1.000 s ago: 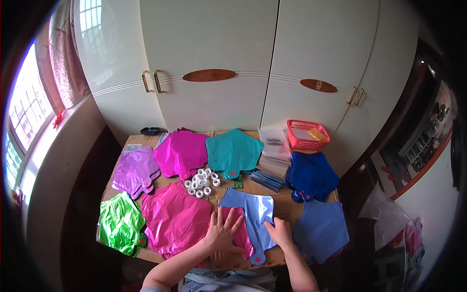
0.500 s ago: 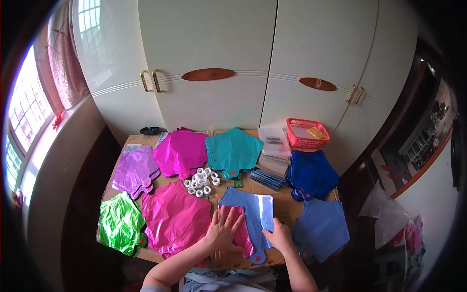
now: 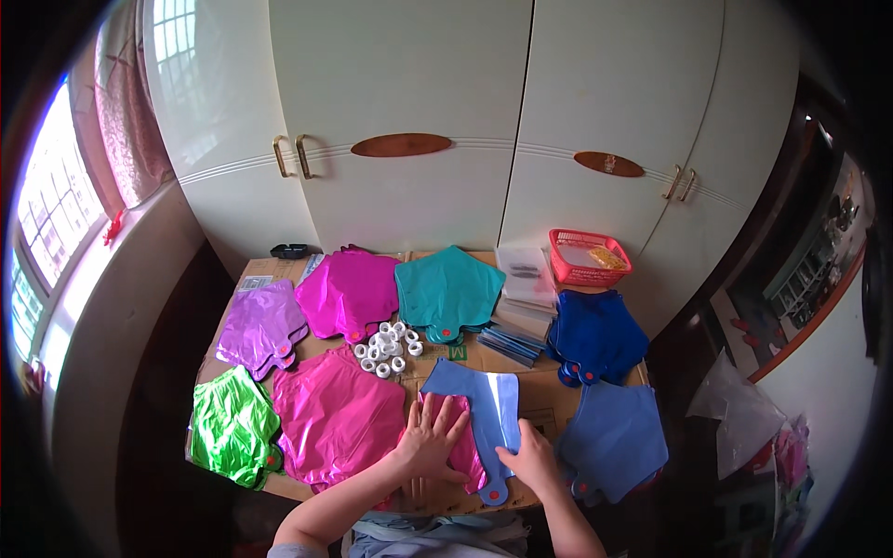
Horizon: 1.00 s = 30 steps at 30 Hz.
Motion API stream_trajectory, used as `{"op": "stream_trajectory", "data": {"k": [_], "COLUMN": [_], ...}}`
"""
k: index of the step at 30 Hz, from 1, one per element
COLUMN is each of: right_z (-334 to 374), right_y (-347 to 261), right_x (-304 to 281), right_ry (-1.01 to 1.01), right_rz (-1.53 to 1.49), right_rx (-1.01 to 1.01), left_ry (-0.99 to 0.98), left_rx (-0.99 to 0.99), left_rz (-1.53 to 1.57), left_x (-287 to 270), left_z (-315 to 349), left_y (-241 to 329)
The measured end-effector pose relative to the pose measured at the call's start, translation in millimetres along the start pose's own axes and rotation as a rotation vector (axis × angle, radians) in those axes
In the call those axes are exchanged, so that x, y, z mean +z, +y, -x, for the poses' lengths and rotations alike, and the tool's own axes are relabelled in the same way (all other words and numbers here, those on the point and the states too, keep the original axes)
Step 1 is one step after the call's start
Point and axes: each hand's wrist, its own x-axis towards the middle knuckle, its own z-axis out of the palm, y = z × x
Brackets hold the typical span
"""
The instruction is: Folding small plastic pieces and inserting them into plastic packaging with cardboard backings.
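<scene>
Right now your left hand [image 3: 431, 448] is spread flat, fingers apart, pressing on pink foil [image 3: 464, 452] and grasping nothing. That pink lies along the left part of a light-blue foil piece [image 3: 486, 415], directly before you on the cardboard-covered tabletop [image 3: 538, 395]; you cannot tell whether it is a separate sheet or a turned-over side. Your right hand [image 3: 534, 459] is partly curled at the blue piece's right edge, thumb toward the foil; whether its grip pinches anything, you cannot tell. The piece's rounded tab, marked with a red dot, points toward you. Left of your left hand lies a large pink foil piece [image 3: 337, 418]; right of your right hand, a light-blue stack [image 3: 616, 432]. White rings [image 3: 375, 352] sit heaped beyond.
</scene>
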Motion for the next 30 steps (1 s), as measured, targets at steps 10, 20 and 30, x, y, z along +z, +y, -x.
{"op": "stream_trajectory", "data": {"k": [10, 20, 30], "right_z": [18.1, 22.3, 23.0], "right_y": [-20.8, -19.3, -23.4], "right_x": [37.8, 49.4, 46.6], "right_ry": [0.099, 0.093, 0.115], "right_rz": [0.193, 0.356, 0.315], "right_rx": [-0.350, -0.475, -0.481], "left_ry": [-0.054, 0.032, 0.283], "left_rx": [0.013, 0.054, -0.384], "left_rz": [-0.043, 0.068, 0.878], "left_x": [4.3, 15.9, -5.5], "left_z": [-2.1, -1.4, -28.9], "left_y": [-1.6, -11.3, -38.1]}}
